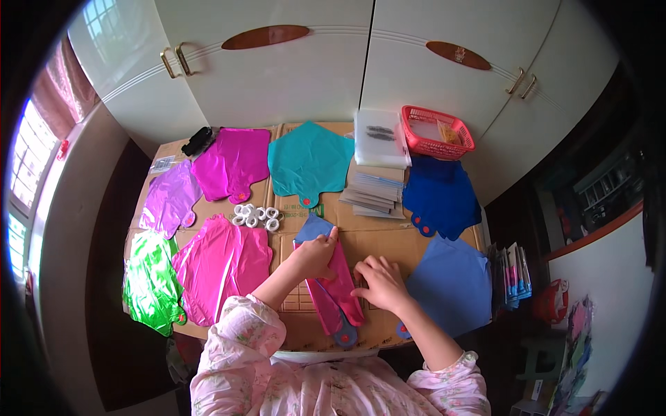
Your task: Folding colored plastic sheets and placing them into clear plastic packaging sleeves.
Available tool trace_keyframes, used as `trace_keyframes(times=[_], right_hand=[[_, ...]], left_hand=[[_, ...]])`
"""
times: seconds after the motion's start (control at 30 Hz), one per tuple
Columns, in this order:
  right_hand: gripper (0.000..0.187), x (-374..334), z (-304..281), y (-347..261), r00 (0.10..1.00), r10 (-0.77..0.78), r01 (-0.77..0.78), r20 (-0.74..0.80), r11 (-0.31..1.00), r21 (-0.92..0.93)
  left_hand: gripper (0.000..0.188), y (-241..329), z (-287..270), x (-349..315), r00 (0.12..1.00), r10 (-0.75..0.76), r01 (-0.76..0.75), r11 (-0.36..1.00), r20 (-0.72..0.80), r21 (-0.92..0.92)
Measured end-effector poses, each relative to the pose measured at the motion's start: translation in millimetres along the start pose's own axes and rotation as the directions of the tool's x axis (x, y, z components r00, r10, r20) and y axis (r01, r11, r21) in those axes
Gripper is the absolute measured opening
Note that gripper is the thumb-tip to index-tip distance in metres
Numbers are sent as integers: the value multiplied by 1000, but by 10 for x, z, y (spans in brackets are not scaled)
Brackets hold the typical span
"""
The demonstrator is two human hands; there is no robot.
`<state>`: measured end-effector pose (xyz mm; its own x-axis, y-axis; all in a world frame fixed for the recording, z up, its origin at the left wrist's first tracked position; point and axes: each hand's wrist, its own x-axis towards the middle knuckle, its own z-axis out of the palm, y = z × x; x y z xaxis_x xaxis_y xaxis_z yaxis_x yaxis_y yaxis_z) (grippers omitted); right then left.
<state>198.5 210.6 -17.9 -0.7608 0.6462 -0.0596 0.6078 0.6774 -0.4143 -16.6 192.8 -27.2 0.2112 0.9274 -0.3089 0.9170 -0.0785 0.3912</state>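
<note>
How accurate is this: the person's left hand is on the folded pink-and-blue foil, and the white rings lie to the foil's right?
The side is wrong: the head view shows the white rings lying to the left of the folded pink-and-blue foil. The person's left hand is indeed on it.

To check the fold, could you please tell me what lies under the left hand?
Under the left hand are a pink foil sheet and a blue sheet; the parts the hand covers cannot be seen.
</note>
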Motion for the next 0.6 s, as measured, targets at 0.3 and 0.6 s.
trace_keyframes(times=[0.3,0.6], right_hand=[[41,-410,40,-99,1000,-20,20,-6,1000,-15],[27,-324,175,-214,909,-374,406,-181,893,192]], left_hand=[[120,27,-29,-21,1000,-10,10,1000,4,-18],[117,28,-14,-20,1000,1,-1,1000,-13,-11]])
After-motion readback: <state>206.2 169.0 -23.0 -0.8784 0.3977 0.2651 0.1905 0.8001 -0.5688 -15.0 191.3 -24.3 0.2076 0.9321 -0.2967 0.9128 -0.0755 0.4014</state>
